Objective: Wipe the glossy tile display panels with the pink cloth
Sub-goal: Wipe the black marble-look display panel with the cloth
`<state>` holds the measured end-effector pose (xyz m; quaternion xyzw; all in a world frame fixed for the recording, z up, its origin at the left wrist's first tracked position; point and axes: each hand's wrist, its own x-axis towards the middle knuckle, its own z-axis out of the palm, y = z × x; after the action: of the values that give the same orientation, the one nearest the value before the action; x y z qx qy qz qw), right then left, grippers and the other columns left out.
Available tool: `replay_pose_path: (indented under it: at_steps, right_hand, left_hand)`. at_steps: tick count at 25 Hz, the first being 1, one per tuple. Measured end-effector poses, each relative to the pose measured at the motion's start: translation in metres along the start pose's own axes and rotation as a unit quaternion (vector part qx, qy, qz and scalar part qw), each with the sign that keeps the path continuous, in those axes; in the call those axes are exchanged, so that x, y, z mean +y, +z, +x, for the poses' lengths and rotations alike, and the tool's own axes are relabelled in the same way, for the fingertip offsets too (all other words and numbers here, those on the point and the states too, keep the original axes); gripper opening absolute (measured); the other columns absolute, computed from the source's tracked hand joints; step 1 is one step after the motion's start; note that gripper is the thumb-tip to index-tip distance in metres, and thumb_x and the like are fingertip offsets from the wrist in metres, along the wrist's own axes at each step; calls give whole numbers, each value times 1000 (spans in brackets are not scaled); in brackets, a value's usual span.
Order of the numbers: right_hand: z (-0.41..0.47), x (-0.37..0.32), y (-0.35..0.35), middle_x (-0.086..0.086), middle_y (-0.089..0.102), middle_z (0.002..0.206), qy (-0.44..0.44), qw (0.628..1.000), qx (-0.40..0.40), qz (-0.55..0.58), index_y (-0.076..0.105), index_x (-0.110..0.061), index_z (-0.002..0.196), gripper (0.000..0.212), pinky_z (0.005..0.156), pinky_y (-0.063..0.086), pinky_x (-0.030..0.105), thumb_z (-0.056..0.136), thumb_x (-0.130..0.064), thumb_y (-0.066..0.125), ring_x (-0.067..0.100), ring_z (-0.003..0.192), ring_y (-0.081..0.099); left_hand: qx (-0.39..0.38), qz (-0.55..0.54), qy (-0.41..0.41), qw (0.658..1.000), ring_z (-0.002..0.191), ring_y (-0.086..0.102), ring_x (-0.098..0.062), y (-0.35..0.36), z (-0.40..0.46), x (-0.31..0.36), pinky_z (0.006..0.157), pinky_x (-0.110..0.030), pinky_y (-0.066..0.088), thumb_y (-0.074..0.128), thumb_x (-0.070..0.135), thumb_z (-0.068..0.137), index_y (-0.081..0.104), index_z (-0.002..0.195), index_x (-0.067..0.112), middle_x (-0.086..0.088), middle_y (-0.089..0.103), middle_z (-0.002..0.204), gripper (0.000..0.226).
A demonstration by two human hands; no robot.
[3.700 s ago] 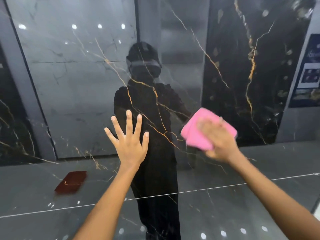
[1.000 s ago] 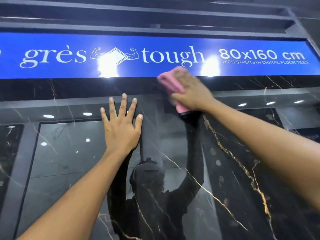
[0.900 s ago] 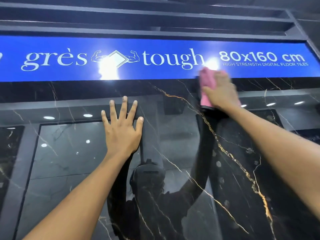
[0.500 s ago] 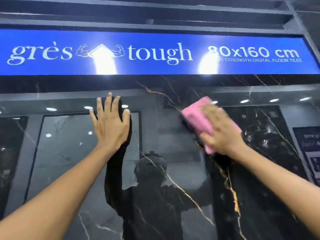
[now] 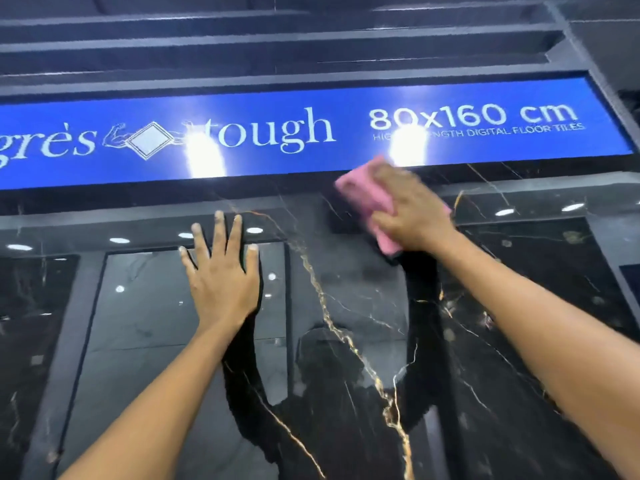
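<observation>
High on the glossy tile panel (image 5: 346, 341), the pink cloth (image 5: 363, 199) lies pressed against the dark marbled surface, just under the lower edge of the blue sign (image 5: 311, 140). The right hand (image 5: 412, 213) covers most of the cloth, its fingers curled over the folded fabric and gripping it against the tile; the hand and cloth are blurred, so the exact lie of each finger cannot be told. Pink shows past the fingers at the upper left and below the palm.

To the left and a little lower, the left hand (image 5: 221, 275) rests flat on the same panel, fingers straight and slightly spread, holding nothing. Both forearms reach up from the bottom corners.

Gold and white veins run down the black tile between the two arms. The polished face mirrors the person's dark outline, round ceiling lights and neighbouring grey panels. The sign reads "gres tough" and "80x160 cm", with two bright glare patches on it, one right above the cloth. Dark grey beams cross above the sign.
</observation>
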<state>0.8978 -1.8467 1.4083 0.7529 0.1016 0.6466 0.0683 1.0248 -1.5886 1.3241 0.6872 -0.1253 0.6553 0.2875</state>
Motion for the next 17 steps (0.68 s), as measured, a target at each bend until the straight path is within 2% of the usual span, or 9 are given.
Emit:
replay_pose_path:
  at_steps: [2,3,5,7,8,11,13,15,17]
  right_hand:
    - [14,-2,-2,10,31,154,196,977,81,-27,34,-8,145,69,118,17,40,84,-38,48,28,142,25]
    - [19,-20,4,11,28,155,204,974,86,-41,32,-7,146,69,119,13,40,86,-37,46,28,144,21]
    - [19,-65,23,10,23,158,34,999,13,-40,30,-10,149,76,119,7,36,80,-41,39,25,146,18]
    - [8,-83,32,1,16,161,-174,977,-109,-52,24,-18,153,83,118,4,31,75,-43,34,16,149,12]
    - [10,-72,24,-2,17,161,-215,967,-132,-43,25,-20,152,83,118,5,30,73,-43,36,13,148,12]
    - [20,-8,-4,0,28,158,-13,999,-18,32,35,-20,149,80,118,10,28,72,-40,44,14,147,19]
    - [0,1,0,3,28,158,109,992,56,1,36,-17,148,75,119,10,34,78,-41,43,17,147,18]
    - [-37,-34,28,9,36,153,16,998,61,1,42,-12,145,78,118,12,37,73,-43,38,26,144,29]
    - [-76,-67,52,9,41,150,-235,971,-34,2,47,-11,142,77,116,12,36,72,-41,42,26,142,34]
  left_hand:
    - [-3,7,-6,1000,151,-5,-24,-2,-1,2,120,-47,-8,30,42,104,16,155,32,8,5,164,55]
    - [-7,9,-7,1000,151,-5,-23,-3,-1,2,120,-46,-8,29,42,104,15,156,33,9,5,164,54]
    - [-12,2,-8,1000,151,-6,-21,-5,-2,3,120,-45,-8,28,39,105,15,156,33,10,4,164,53]
    - [-14,-4,-7,1000,151,-6,-20,-6,-2,2,120,-45,-8,25,36,106,16,155,33,11,4,164,50]
    - [-13,-4,-5,1000,151,-5,-20,-6,-2,2,121,-45,-8,25,36,106,16,155,33,11,4,164,50]
    - [-12,10,2,1000,151,-5,-22,-6,-2,2,120,-46,-7,28,39,105,15,156,32,9,3,164,53]
    - [-10,13,0,1000,151,-5,-23,-5,-2,1,120,-46,-8,29,39,105,15,156,32,9,4,164,54]
    - [-8,12,6,1000,151,-5,-23,-4,-4,0,120,-47,-8,29,39,105,15,156,31,8,4,164,54]
    - [-7,6,11,1000,151,-5,-24,-4,-1,0,120,-48,-8,29,39,105,16,156,31,7,4,164,53]
